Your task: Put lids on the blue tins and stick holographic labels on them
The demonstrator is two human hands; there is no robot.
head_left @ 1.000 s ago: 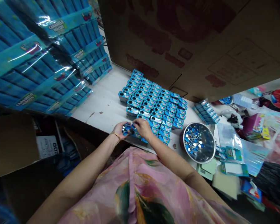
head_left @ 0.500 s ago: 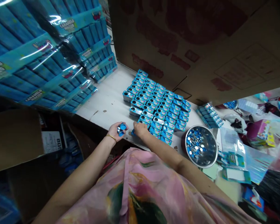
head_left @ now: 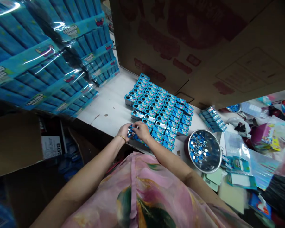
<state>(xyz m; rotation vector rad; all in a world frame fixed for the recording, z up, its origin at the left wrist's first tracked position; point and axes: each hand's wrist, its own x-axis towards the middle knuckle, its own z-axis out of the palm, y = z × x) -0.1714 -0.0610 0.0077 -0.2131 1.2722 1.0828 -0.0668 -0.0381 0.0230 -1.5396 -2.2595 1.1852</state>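
Note:
Several small blue and silver round caps [head_left: 130, 130] lie in my left hand [head_left: 123, 131], which is cupped around them at the table's front edge. The fingers of my right hand [head_left: 141, 130] are pinched together over these caps, touching them; whether one is between the fingertips is hidden. Just beyond my hands stand rows of small blue tins [head_left: 154, 107], packed side by side. Many tins toward the left and back show a dark round hole on top, while those toward the right and front show a blue round disc there.
At right stands a metal bowl [head_left: 205, 167] holding many loose caps. Stacked blue display boxes [head_left: 68, 57] rise at left, and a big cardboard box [head_left: 156, 38] stands behind the tins. A wrapped blue pack [head_left: 213, 118] and packaging clutter lie farther right. An open carton [head_left: 16, 142] is below left.
My left hand has moved right and closed more around its caps. My right hand has shifted slightly left, from the front tins to the caps in my left hand.

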